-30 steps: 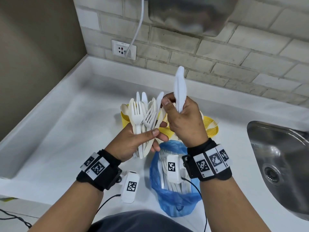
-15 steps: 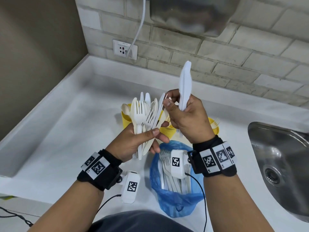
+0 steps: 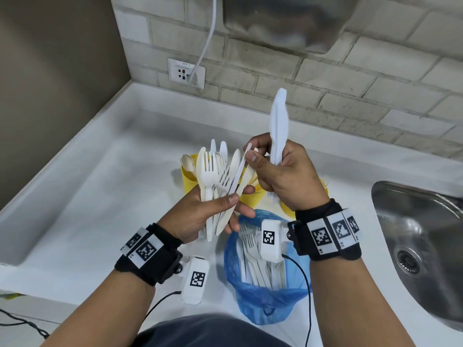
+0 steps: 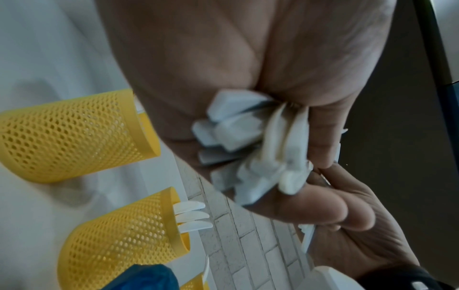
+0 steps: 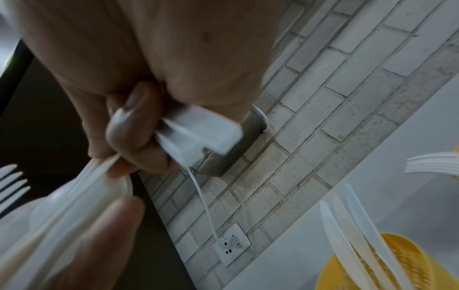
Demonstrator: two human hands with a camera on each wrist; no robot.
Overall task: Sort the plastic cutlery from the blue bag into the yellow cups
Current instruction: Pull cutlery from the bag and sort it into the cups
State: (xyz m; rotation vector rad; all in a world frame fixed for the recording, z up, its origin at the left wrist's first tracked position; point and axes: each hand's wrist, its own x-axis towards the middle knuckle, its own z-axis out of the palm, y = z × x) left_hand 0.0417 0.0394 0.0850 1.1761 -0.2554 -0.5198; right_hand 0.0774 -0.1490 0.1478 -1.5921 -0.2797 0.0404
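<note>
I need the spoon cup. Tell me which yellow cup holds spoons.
The leftmost yellow cup, partly hidden behind the cutlery bundle in the left hand. A spoon bowl sticks up from its rim; the rightmost cup shows knives instead.

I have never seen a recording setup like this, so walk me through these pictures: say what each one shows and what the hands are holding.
No machine here: a person wears one camera on the head and one on each wrist, strapped on with black bands.

The head view looks down at a white counter. On it sit yellow mesh cups already holding some cutlery, and an open blue bag with more. A steel sink lies to the right.

The left hand grips a mixed bundle of forks and knives. The right hand holds white plastic knives upright.

The wrist views show the same grips from below, close and blurry.
</note>
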